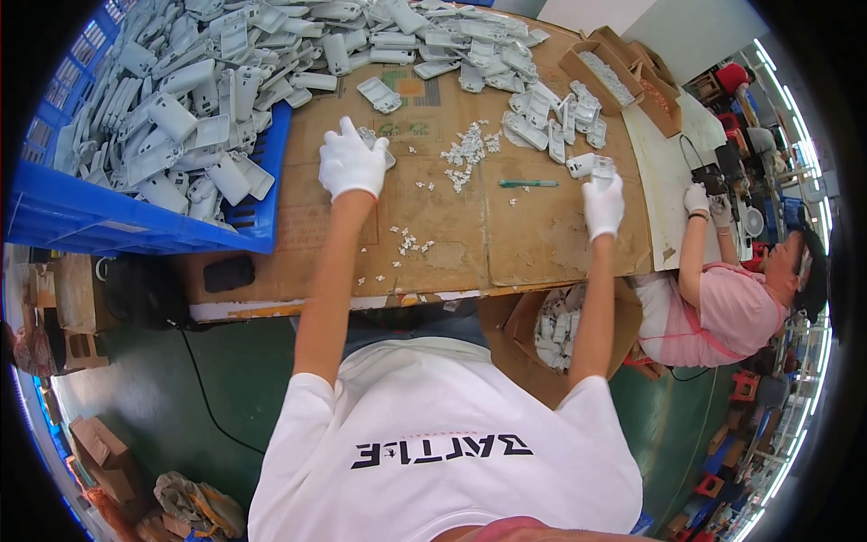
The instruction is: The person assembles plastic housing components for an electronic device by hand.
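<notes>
Seated worker's L hand (348, 163) and R hand (603, 208), both in white gloves, over a cardboard-topped workbench (551, 239). L hand: index finger extended, other digits partly bent, at a white plastic casing (389, 159) that shows past the thumb side; whether it's gripped or only touched can't be told, as the hand hides most of it. R hand: digits closed round a pale casing (602, 169), gripped at its lower end, upper end exposed; another white casing (581, 165) lies just beside, to its L. Btwn the hands: loose cluster of small white plastic pcs (470, 154), w/ a teal pen (528, 183) flat nr it; a second scatter of pcs (411, 242) lies closer to the bench's nr edge. Single casing (379, 95) beyond L hand; small group of casings (560, 117) beyond R hand. Upper L: big heap of white casings (194, 99), partly in a blue plastic crate (135, 212). Upper R: cardboard box (582, 81) w/ small white parts, adj. to a second box (648, 125) w/ reddish parts. Below R forearm: open carton (625, 316) w/ white pcs. Far R: co-worker in pink (736, 307), gloved hands at a dark device (711, 178)
</notes>
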{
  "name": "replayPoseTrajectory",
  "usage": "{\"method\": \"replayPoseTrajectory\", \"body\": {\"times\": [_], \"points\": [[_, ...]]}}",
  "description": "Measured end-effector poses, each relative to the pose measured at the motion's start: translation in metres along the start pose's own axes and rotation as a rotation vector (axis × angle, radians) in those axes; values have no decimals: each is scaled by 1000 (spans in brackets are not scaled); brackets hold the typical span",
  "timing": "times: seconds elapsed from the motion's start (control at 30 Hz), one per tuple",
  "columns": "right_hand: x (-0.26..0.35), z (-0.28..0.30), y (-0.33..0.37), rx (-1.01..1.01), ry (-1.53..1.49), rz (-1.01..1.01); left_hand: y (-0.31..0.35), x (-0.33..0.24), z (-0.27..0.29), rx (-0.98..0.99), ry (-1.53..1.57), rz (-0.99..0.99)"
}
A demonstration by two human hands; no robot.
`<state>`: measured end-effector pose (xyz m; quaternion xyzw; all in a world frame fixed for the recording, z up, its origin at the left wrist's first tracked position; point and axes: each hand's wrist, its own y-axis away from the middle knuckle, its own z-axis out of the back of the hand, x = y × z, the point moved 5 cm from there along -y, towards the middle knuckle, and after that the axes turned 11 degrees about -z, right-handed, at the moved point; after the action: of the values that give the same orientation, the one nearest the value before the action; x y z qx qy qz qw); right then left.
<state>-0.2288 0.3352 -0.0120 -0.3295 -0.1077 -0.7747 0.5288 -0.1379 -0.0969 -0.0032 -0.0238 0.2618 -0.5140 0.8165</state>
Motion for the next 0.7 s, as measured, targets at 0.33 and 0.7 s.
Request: {"method": "replayPoseTrajectory", "body": {"times": [0.33,0.7], "points": [[121,-52,140,284,-171,719,-5,52,-39,64,455,-9],[141,-133,186,322,87,548,80,48,1,120,907,-97]]}}
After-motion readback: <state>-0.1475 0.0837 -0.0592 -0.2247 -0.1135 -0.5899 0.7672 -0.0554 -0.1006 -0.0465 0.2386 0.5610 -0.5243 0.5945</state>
